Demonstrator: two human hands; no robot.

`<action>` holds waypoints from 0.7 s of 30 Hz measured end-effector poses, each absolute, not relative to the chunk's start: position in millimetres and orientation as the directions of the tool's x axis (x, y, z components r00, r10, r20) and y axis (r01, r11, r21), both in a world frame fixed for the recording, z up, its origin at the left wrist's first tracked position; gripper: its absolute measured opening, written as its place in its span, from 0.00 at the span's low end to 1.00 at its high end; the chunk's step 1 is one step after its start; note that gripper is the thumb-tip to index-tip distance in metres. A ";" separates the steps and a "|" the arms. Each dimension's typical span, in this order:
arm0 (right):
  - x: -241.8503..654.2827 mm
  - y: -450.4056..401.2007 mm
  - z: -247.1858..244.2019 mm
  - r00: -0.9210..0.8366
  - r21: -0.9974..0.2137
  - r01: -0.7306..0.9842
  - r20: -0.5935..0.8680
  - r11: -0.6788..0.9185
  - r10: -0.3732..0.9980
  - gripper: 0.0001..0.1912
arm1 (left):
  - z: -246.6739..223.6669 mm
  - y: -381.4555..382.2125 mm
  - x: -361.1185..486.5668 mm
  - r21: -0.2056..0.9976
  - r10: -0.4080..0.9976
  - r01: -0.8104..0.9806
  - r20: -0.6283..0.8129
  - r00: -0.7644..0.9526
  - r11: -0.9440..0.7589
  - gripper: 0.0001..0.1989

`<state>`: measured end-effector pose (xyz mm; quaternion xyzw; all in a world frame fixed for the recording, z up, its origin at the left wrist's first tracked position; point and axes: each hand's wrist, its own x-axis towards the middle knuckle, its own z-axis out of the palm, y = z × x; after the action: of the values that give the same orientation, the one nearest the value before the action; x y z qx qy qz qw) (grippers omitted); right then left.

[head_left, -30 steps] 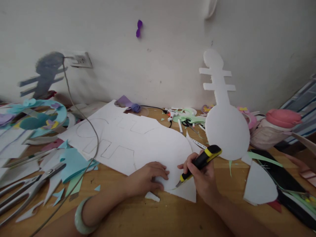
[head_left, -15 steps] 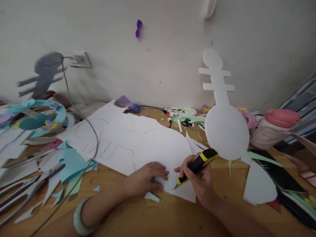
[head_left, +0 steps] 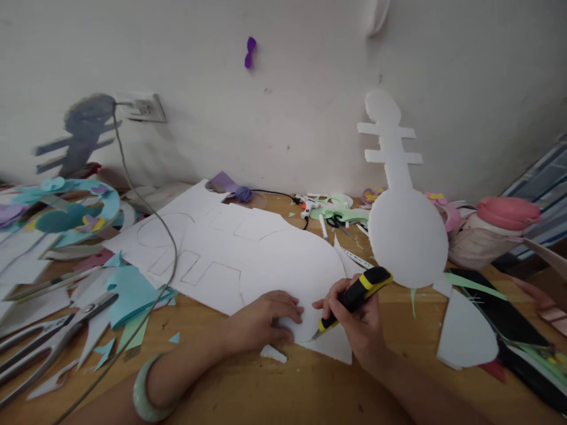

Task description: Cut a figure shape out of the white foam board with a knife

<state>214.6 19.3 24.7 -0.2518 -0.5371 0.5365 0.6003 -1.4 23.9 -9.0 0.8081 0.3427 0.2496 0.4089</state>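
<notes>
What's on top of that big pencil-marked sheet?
The left hand rests on the sheet, and the right hand holds a knife with its tip against it. A cord crosses in front. Whatever the left hand covers cannot be seen.

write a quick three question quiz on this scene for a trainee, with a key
1. What does the right hand hold?
2. True or false: the left hand rests on the white sheet.
3. Which arm wears the pale bangle? A, left; B, right.

Key:
1. A black and yellow knife.
2. True.
3. A.
</notes>
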 end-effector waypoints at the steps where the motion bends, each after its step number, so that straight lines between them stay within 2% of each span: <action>1: 214.0 19.1 25.4 -0.140 -0.877 -0.381 0.369 0.294 0.919 0.11 | -8.8 23.7 -1.4 0.832 0.756 0.350 0.121 0.643 -0.431 0.14; 9: 211.9 9.9 15.3 -0.216 -0.915 -0.336 0.307 0.225 0.927 0.09 | -5.9 23.6 -0.3 0.827 0.750 0.350 0.124 0.649 -0.440 0.15; 12: 214.2 11.5 18.8 -0.231 -0.905 -0.347 0.339 0.248 0.912 0.09 | -6.7 24.4 -0.6 0.835 0.754 0.345 0.122 0.645 -0.430 0.15; 17: 216.5 19.4 32.4 -0.064 -0.827 -0.471 0.377 0.305 0.924 0.12 | -8.9 25.2 -2.1 0.834 0.748 0.341 0.123 0.652 -0.434 0.15; 21: 217.2 22.1 26.6 -0.124 -0.860 -0.421 0.368 0.287 0.922 0.11 | -9.4 24.7 -2.9 0.838 0.754 0.346 0.113 0.647 -0.422 0.14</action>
<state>217.2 22.1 26.6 -0.2432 -0.5142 0.5453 0.6157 -2.9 24.7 -9.4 0.8067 0.3412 0.2456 0.4154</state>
